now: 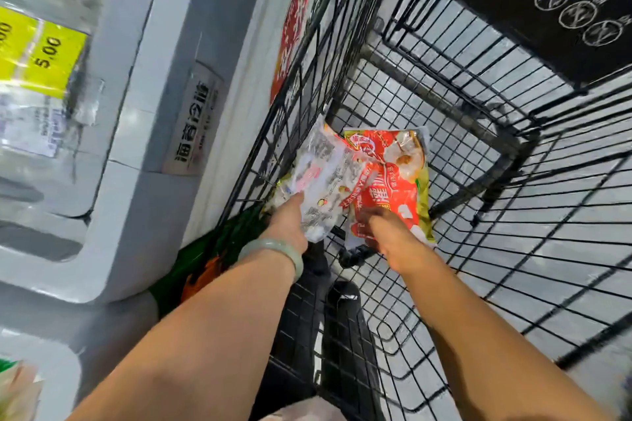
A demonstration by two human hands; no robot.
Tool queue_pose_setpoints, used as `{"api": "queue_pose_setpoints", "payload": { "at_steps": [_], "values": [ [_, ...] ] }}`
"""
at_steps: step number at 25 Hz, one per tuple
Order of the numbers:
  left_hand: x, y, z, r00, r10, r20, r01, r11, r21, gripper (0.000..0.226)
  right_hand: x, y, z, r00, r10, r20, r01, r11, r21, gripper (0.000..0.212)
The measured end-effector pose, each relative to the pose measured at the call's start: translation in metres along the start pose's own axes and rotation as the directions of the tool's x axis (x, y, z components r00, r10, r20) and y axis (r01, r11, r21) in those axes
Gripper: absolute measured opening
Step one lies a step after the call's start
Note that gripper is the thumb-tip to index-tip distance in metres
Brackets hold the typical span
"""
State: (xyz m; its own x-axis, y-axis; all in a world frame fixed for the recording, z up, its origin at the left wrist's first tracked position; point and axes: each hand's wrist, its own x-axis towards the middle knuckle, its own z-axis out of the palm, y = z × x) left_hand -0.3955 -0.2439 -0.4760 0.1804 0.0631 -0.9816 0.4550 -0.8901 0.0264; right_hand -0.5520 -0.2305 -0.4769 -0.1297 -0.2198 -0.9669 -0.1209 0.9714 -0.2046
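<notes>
Both of my arms reach down into a black wire shopping cart [461,133]. My left hand [289,224], with a pale green bangle on its wrist, grips a clear and white food packet [321,174] by its near end, back side up. My right hand [393,232] holds the near edge of a red and yellow frozen-food packet [393,178]. The two packets overlap, the white one partly on top, low in the cart near its left wall. My fingertips are hidden under the packets.
A white chest freezer [136,133] stands close along the cart's left side, with a yellow 5.00 price tag [48,58] and a small label plate [196,123]. A black sign panel [554,3] hangs on the cart's far end. Grey floor tiles show through the wire.
</notes>
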Motion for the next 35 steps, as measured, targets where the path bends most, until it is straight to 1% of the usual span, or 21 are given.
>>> {"api": "queue_pose_setpoints", "payload": {
  "at_steps": [2,3,6,9,10,12,13,15,17,20,21,22,24,26,27,28,29,30,32,33,35],
  "values": [
    [0.013,-0.001,0.001,0.999,0.015,0.029,-0.015,1.0,0.014,0.077,0.006,0.005,-0.001,1.0,0.013,0.005,-0.014,0.999,0.032,0.019],
    [0.013,-0.001,0.001,0.999,0.018,0.035,-0.018,1.0,0.021,0.079,0.007,0.007,-0.001,1.0,0.018,0.01,-0.019,0.998,0.062,0.021],
    [0.023,-0.003,-0.003,0.997,0.077,0.015,-0.078,0.994,0.081,0.064,0.01,0.01,-0.002,0.999,0.033,0.024,-0.035,0.995,0.095,0.02],
    [0.051,-0.016,-0.01,0.995,0.083,-0.048,-0.077,0.992,0.101,0.095,0.005,0.014,-0.001,0.999,0.012,0.046,-0.015,0.999,0.047,0.022],
    [0.036,-0.015,-0.01,0.995,0.088,-0.038,-0.084,0.991,0.103,0.09,0.0,0.015,-0.001,0.999,-0.012,0.053,0.011,1.0,0.025,0.022],
    [0.0,-0.01,-0.007,0.995,0.103,0.005,-0.103,0.992,0.078,0.061,-0.009,0.017,-0.004,0.995,-0.072,0.063,0.074,0.997,-0.031,0.024],
    [-0.013,-0.011,-0.005,0.994,0.111,0.019,-0.112,0.991,0.071,0.052,-0.017,0.017,-0.006,0.992,-0.102,0.069,0.106,0.993,-0.046,0.031],
    [-0.038,-0.015,0.001,0.987,0.155,0.032,-0.156,0.988,0.018,0.052,-0.04,0.014,-0.012,0.979,-0.165,0.117,0.169,0.985,-0.025,0.049],
    [-0.064,-0.02,0.007,0.982,0.184,0.033,-0.185,0.983,0.011,0.058,-0.065,0.014,-0.019,0.961,-0.213,0.174,0.222,0.974,-0.036,0.071],
    [-0.109,-0.028,0.009,0.972,0.223,0.076,-0.23,0.968,0.099,0.08,-0.108,0.019,-0.028,0.917,-0.274,0.29,0.302,0.951,-0.057,0.095],
    [-0.127,-0.029,0.008,0.962,0.264,0.067,-0.271,0.953,0.138,0.073,-0.122,0.021,-0.03,0.902,-0.287,0.323,0.33,0.94,-0.088,0.105],
    [-0.15,-0.034,0.004,0.954,0.291,0.072,-0.299,0.945,0.131,0.056,-0.135,0.023,-0.031,0.885,-0.315,0.342,0.382,0.911,-0.152,0.115],
    [-0.19,-0.047,-0.001,0.939,0.327,0.106,-0.336,0.938,0.088,0.026,-0.166,0.027,-0.032,0.846,-0.415,0.336,0.519,0.785,-0.337,0.125],
    [-0.226,-0.061,-0.008,0.916,0.365,0.169,-0.378,0.924,0.051,0.016,-0.199,0.029,-0.036,0.787,-0.569,0.24,0.603,0.625,-0.495,0.115],
    [-0.246,-0.068,-0.014,0.896,0.394,0.207,-0.408,0.912,0.032,0.015,-0.214,0.03,-0.039,0.73,-0.657,0.188,0.63,0.539,-0.56,0.101],
    [-0.263,-0.072,-0.019,0.871,0.414,0.266,-0.436,0.899,0.03,0.016,-0.225,0.03,-0.045,0.689,-0.709,0.15,0.64,0.497,-0.586,0.082],
    [-0.281,-0.076,-0.025,0.841,0.432,0.324,-0.47,0.881,0.045,0.019,-0.239,0.03,-0.051,0.671,-0.731,0.126,0.659,0.509,-0.554,0.063],
    [-0.3,-0.082,-0.034,0.803,0.458,0.381,-0.514,0.856,0.055,0.022,-0.253,0.03,-0.058,0.691,-0.714,0.109,0.676,0.586,-0.447,0.05],
    [-0.331,-0.089,-0.052,0.714,0.541,0.445,-0.607,0.795,0.007,0.025,-0.276,0.028,-0.073,0.79,-0.598,0.135,0.613,0.777,-0.143,0.033],
    [-0.345,-0.092,-0.062,0.673,0.579,0.46,-0.637,0.77,-0.037,0.028,-0.289,0.027,-0.08,0.817,-0.547,0.182,0.562,0.826,-0.04,0.028],
    [-0.364,-0.1,-0.088,0.62,0.657,0.428,-0.69,0.717,-0.101,0.031,-0.315,0.026,-0.092,0.825,-0.487,0.285,0.506,0.863,0.009,0.03]
  ]
}}
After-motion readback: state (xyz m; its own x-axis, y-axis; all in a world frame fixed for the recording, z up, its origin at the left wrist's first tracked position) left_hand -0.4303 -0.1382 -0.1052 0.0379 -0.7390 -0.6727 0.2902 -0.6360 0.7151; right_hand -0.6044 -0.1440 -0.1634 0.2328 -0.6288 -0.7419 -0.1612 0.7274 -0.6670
